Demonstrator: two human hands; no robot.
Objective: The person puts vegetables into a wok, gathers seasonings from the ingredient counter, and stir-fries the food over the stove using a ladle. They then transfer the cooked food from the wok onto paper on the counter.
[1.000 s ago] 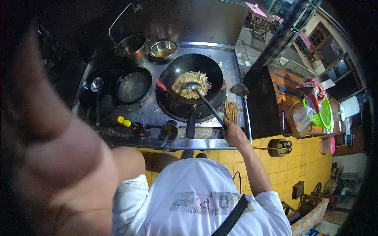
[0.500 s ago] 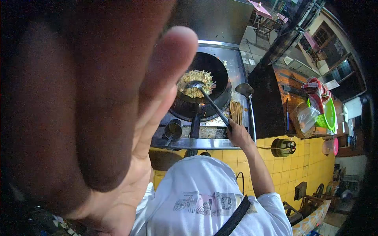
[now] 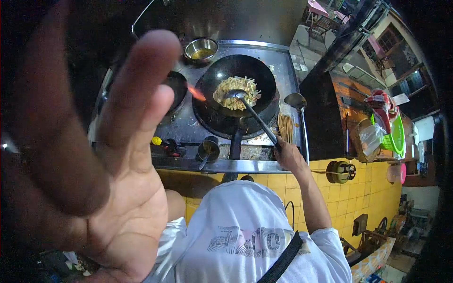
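My left hand (image 3: 123, 188) is raised close to the camera, fingers apart and holding nothing; it covers much of the left side. At the stove's front edge, my right hand (image 3: 290, 158) is closed round the black handle of a long ladle (image 3: 258, 119). The ladle's bowl rests in pale, chopped or noodle-like food (image 3: 245, 86) inside a large black wok (image 3: 262, 70). The exact kind of food cannot be made out. The wok's handle (image 3: 235, 145) points toward my body.
A second ladle (image 3: 296, 100) lies right of the wok, beside thin wooden sticks (image 3: 285, 125). A steel bowl of yellowish liquid (image 3: 202, 50) stands behind, a small pot (image 3: 208, 148) in front. Flame (image 3: 197, 93) shows left of the wok. A gas cylinder (image 3: 340, 172) stands on yellow tiles.
My left hand has shifted left and its fingers look more spread, uncovering the steel bowl, flame and second pan. My right hand stays on the ladle, nearly in place.
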